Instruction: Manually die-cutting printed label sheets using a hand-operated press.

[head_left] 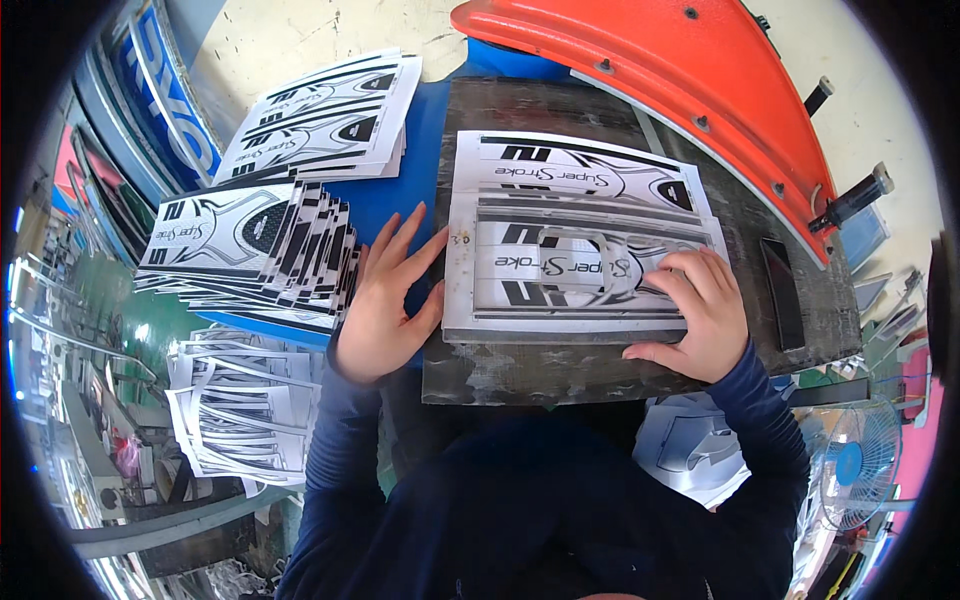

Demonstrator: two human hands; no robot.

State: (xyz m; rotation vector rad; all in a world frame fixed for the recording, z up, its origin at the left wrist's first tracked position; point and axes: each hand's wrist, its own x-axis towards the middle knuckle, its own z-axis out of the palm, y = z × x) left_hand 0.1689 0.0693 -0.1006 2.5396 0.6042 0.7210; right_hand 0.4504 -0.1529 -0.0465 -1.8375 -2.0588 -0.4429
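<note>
A printed white sheet with black lettering and swirls (580,150) lies on the dark cutting board (640,375). Over its near half sits a clear cutting die (500,285) with raised strips and a clear rectangular handle (573,240). My right hand (705,310) grips the right end of the die, fingers curled on top and thumb at the near edge. My left hand (388,300) is open with spread fingers, its fingertips by the left edge of the sheet and die. Close to its left is a stack of cut printed pieces (215,235).
More uncut printed sheets (330,110) are piled at the back left. Waste paper frames (245,400) hang at the lower left. A large red press arm (690,60) with a black handle (852,198) arches over the back right. A phone (782,290) lies right; a fan (848,465) stands lower right.
</note>
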